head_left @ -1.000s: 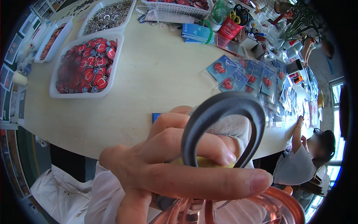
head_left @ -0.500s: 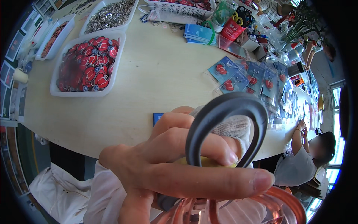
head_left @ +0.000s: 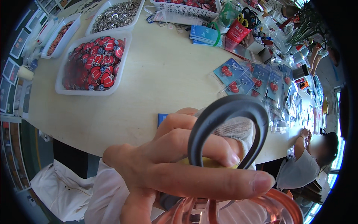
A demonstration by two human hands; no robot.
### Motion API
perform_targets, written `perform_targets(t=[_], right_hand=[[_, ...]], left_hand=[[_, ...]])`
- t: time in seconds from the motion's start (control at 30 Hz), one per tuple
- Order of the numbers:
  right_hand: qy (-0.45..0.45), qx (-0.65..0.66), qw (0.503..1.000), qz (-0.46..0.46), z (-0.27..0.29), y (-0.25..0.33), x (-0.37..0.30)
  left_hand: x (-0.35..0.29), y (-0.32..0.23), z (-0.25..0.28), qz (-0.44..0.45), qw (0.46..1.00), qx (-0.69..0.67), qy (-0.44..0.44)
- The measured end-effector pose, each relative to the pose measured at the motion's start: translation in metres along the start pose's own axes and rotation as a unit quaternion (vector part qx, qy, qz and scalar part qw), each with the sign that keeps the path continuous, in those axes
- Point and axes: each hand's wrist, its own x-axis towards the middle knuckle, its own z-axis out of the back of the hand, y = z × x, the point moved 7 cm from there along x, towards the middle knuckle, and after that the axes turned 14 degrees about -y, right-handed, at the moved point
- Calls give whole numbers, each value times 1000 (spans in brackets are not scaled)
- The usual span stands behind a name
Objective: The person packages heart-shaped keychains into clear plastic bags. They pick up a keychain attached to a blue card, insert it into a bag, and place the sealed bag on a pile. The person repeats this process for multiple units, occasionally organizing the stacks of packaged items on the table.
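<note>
Close to the camera, my left hand [head_left: 156, 160] is closed around a clear, copper-tinted drinking bottle [head_left: 285, 203] with a grey loop handle [head_left: 228, 101]. The fingers pass through and against the loop, and the index finger lies stretched across in front of it. A yellowish patch shows under the fingertips, too covered to name. Behind, my right hand [head_left: 187, 111] is mostly hidden by the left; a light knit cuff [head_left: 235, 128] is at its wrist. What its fingers do cannot be made out. A blue card [head_left: 161, 118] peeks out beside the hands on the table.
On the table, a white tub [head_left: 123, 69] holds red heart-shaped tags; behind it stands a tub of metal rings [head_left: 115, 18]. Bagged blue cards with red charms [head_left: 231, 72] lie at right, near a red cup of scissors [head_left: 238, 31]. A co-worker [head_left: 302, 168] sits at the right.
The table and everything on it have shifted slightly to the right in view, as the head turned a little. Both hands and the bottle keep nearly the same pose.
</note>
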Motion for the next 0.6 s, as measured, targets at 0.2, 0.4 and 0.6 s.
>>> perform_targets(t=[0.2, 0.4, 0.6], right_hand=[[-10, -15, 999, 27, 1, 10, 16], [-56, 62, 994, 72, 0, 3, 6], [-69, -17, 996, 50, 2, 4, -7]], left_hand=[[-1, -4, 2, -11, 1000, 3, -9], [-6, -10, 6, -36, 999, 22, -14], [-6, 0, 6, -61, 997, 35, -37]])
